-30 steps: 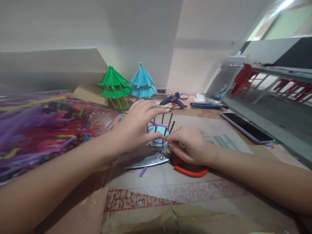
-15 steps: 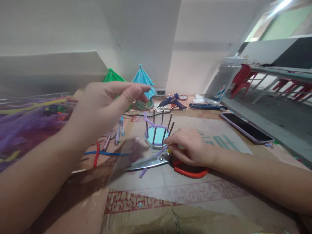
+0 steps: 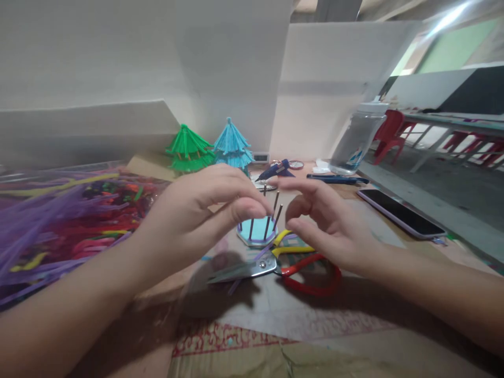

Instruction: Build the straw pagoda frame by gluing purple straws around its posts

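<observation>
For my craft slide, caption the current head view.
Left hand and right hand near a pale-blue polygonal base with brown sticks, red-and-yellow-handled metal scissors in front.

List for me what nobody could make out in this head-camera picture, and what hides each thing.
All in the head view:
- Tops of some brown sticks: behind the left hand.
- Whether the left hand pinches anything: blur around its fingertips.
- Base of the green tree: behind the left hand.
- Reading on the small display: too small.
- Full spread of purple strips: cut by left edge.
</observation>
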A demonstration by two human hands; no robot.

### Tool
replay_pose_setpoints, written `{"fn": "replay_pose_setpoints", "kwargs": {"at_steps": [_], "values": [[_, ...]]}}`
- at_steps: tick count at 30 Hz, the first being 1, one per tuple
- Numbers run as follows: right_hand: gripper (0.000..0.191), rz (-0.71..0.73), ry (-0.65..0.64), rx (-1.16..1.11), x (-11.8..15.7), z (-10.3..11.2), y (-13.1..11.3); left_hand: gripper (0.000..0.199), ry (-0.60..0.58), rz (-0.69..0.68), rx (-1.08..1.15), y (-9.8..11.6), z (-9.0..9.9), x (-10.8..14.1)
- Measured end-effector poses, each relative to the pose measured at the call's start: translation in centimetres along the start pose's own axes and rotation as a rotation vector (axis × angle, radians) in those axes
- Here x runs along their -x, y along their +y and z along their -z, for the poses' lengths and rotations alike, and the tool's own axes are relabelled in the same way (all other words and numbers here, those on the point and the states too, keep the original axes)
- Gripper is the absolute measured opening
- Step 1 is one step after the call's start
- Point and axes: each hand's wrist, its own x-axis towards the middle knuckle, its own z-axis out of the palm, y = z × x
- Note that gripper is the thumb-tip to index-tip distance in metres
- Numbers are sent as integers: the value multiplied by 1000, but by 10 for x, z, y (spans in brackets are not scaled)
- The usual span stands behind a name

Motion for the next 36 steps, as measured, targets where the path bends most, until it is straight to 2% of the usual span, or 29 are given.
{"fn": "replay_pose_setpoints", "kwargs": {"at_steps": [2, 3, 5, 7, 9, 14, 16, 19, 22, 25, 28, 32, 34, 36], "values": [[62, -67, -103, -149, -2, 1, -8, 10, -22, -24, -15, 0, -4, 0], [66, -85, -154, -199, -3, 1, -11, 7, -22, -27, -15, 0, -5, 0], [55, -113, -237, -230, -5, 3, -13, 7, 7, -6, -11, 0, -6, -1], [30, -156, -268, -140, -9, 7, -13, 18, 46, 39, -10, -2, -5, -1], [14, -151, -212, -19, -14, 15, -14, 31, 71, 68, -21, -7, -1, -2], [13, -25, 11, 155, -23, 45, -19, 51, 168, 103, -26, -26, 10, -1], [13, -24, 144, 195, -24, 60, -21, 46, 240, 110, -50, -31, 12, -1], [11, -6, 365, 178, -28, 81, -20, 26, 256, 153, -96, -32, 11, -2], [10, 34, 420, 162, -31, 92, -15, 14, 233, 197, -79, -26, 6, -2], [12, 43, 406, 285, -30, 91, -12, 11, 196, 196, -47, -18, -2, -1], [14, 118, 365, 537, -25, 79, -16, 16, 100, 198, -26, -9, -9, 0], [14, 374, 150, 909, -16, 61, -28, 34, -45, 164, 4, -4, -16, 1], [15, 451, 42, 955, -11, 54, -33, 37, -115, 182, 100, -7, -20, 4], [21, 476, -35, 909, -8, 48, -34, 51, -180, 221, 294, -10, -26, 7]]}}
